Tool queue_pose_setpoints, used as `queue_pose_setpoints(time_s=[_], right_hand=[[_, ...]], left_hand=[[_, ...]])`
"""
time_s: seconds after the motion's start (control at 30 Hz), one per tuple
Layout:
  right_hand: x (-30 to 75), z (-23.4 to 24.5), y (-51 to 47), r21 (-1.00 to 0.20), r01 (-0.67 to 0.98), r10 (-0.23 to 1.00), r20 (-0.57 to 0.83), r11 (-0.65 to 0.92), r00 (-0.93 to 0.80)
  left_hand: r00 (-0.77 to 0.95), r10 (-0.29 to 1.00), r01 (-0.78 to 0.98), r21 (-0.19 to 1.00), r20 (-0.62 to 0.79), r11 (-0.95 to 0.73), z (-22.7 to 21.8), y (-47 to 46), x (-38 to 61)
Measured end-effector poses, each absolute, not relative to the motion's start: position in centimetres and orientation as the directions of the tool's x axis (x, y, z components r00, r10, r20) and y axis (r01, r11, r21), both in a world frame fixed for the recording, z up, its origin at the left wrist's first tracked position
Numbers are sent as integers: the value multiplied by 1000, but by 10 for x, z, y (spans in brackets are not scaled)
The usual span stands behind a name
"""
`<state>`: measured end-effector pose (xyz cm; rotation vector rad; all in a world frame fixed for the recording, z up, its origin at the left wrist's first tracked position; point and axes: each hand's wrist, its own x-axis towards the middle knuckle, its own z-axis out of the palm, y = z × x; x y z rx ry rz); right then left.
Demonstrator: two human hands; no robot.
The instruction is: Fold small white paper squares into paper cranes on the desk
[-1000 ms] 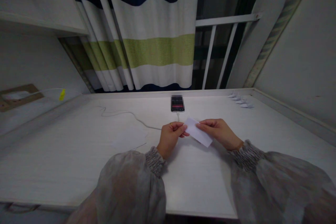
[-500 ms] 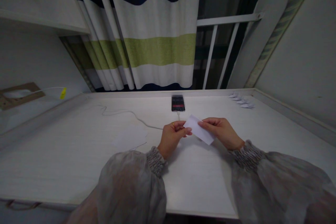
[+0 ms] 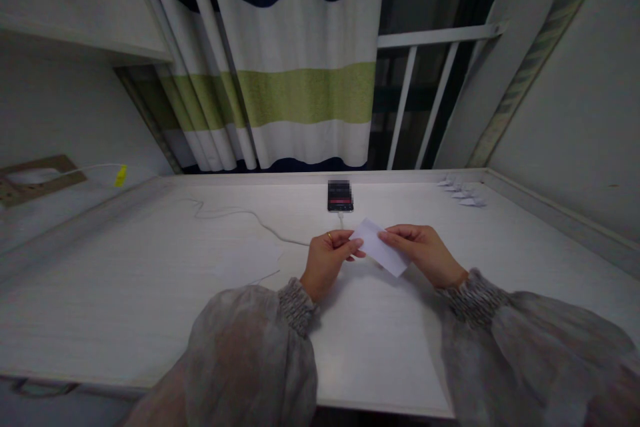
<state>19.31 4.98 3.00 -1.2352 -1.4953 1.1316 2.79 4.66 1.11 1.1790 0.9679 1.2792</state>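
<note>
A small white sheet of paper (image 3: pixel 383 250) is held tilted above the white desk (image 3: pixel 380 340), between both of my hands. My left hand (image 3: pixel 327 259), with a ring on one finger, pinches its left corner between thumb and fingers. At the upper right edge my right hand (image 3: pixel 425 251) grips it, thumb on top; the fingers beneath are partly hidden. Farther back on the desk lies a phone (image 3: pixel 341 196), its screen lit and partly blurred, with a cable plugged into its near end.
Several small folded white paper pieces (image 3: pixel 465 195) sit at the back right corner. Flat white paper (image 3: pixel 247 265) lies left of my left hand. A white cable (image 3: pixel 260 221) winds across the desk's left side. A striped curtain (image 3: pixel 305 93) hangs behind.
Both hands keep their hold on the paper, almost unmoved. The view has shifted very slightly.
</note>
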Motion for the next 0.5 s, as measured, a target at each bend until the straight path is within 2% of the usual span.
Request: queue_pose_setpoints(time_s=[0.5], right_hand=[[194,30,49,-965,234,986,89,120,-141]], left_hand=[[78,993,-169,982,94,-79,10,47,27]])
